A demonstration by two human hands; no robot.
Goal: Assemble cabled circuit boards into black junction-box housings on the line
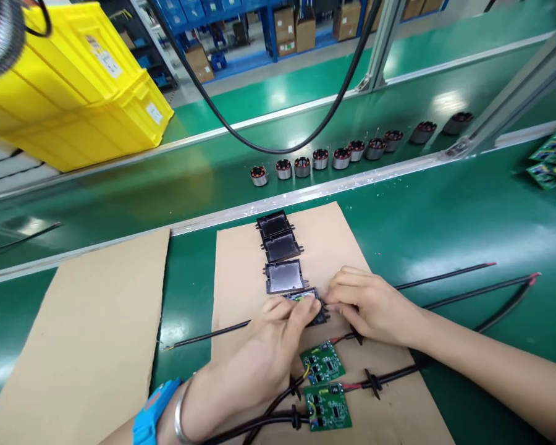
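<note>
My left hand [278,334] is over a small black plastic case [322,316], thumb and fingers closed on it. A green circuit board is partly visible inside, under the fingers. At the case's right end, my right hand [373,303] pinches what looks like a black cable [445,275] that runs off to the right; the fingers hide the exact grip point. Another black cable [208,335] leaves to the left. Three open black cases [284,276] stand in a column beyond. Nearer me lie two wired green circuit boards [323,363] with black cables and grommets.
Cardboard sheets [106,309] cover parts of the green bench [426,228]. Past a metal rail [204,221] stands a row of several copper-wound motor stators [321,159]. Yellow bins [120,117] are at the back left, more boards [553,164] at the right. A black cable loop [278,150] hangs overhead.
</note>
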